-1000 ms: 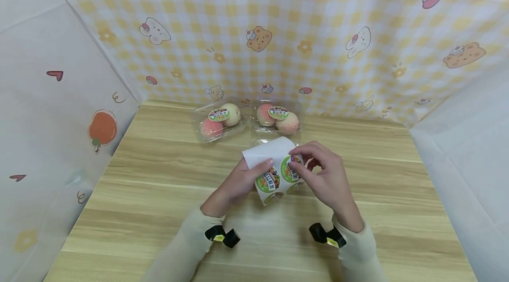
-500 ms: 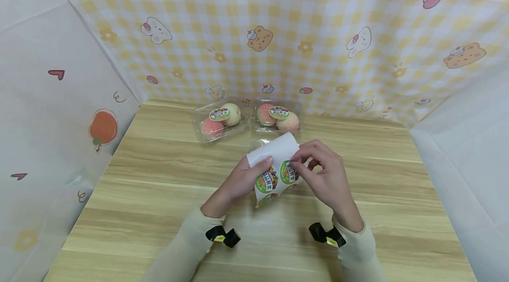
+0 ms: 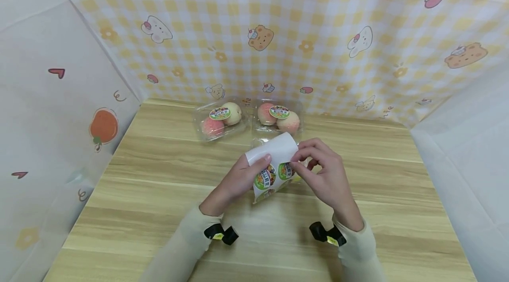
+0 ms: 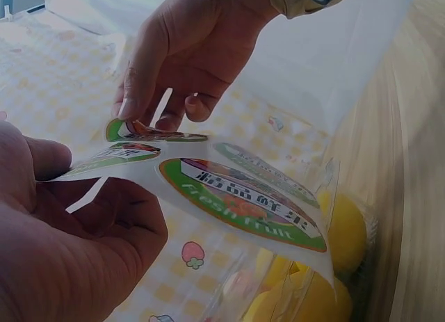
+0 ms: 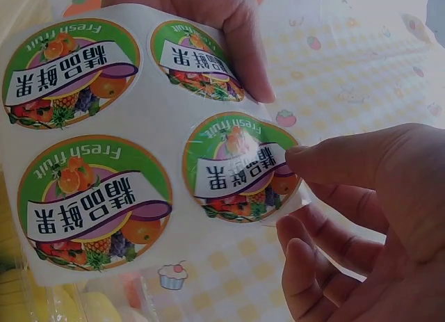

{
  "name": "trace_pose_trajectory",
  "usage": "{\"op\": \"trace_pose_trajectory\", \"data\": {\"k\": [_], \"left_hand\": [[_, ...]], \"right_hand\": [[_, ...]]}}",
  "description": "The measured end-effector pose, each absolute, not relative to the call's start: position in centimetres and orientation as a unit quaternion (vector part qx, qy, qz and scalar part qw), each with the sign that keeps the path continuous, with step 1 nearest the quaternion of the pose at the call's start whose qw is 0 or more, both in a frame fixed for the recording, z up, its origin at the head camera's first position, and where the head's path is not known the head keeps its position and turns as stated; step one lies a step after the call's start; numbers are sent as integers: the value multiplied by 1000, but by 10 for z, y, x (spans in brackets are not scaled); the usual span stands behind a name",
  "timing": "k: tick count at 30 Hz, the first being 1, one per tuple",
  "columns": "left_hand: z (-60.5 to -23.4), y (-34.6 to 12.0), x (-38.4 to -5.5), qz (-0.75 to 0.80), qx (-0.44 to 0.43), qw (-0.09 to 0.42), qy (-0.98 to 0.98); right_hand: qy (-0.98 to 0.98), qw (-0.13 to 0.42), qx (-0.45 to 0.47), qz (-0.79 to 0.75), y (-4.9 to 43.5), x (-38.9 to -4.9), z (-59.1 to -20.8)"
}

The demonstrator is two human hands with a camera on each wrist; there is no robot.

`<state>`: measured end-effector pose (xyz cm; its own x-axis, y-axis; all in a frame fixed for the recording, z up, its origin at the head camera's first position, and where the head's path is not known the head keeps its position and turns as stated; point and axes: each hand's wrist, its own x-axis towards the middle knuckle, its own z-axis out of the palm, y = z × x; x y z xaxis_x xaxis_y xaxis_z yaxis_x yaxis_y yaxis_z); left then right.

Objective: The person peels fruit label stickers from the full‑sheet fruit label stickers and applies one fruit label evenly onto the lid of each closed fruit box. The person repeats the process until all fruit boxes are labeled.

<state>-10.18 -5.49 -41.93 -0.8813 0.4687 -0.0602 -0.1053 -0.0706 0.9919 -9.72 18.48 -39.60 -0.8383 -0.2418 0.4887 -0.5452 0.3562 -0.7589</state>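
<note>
My left hand grips a white sheet of stickers, thumb on top and fingers underneath. Round green "Fresh fruit" labels are printed on it, several showing in the right wrist view. With thumb and index finger, my right hand pinches the edge of one sticker. That edge stands lifted off the sheet in the left wrist view, below the right hand. The sheet curves downward and hides part of a clear plastic box with yellow fruits beneath it.
Two clear boxes stand at the back of the wooden table: the left box and the right box, each with two peach-like fruits and a label on its lid. A yellow checked cloth hangs behind them.
The sheet has tilted and curled more, its upper part shifting slightly up and its lower labels turning away. My right thumb and index finger have stayed at the same sticker's edge.
</note>
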Motion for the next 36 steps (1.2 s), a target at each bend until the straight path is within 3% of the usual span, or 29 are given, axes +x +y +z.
{"op": "trace_pose_trajectory", "data": {"k": [36], "left_hand": [[-424,-87,-102,726,84,142,667]], "right_hand": [[-796,151,271,520,185,-97,-395]]}}
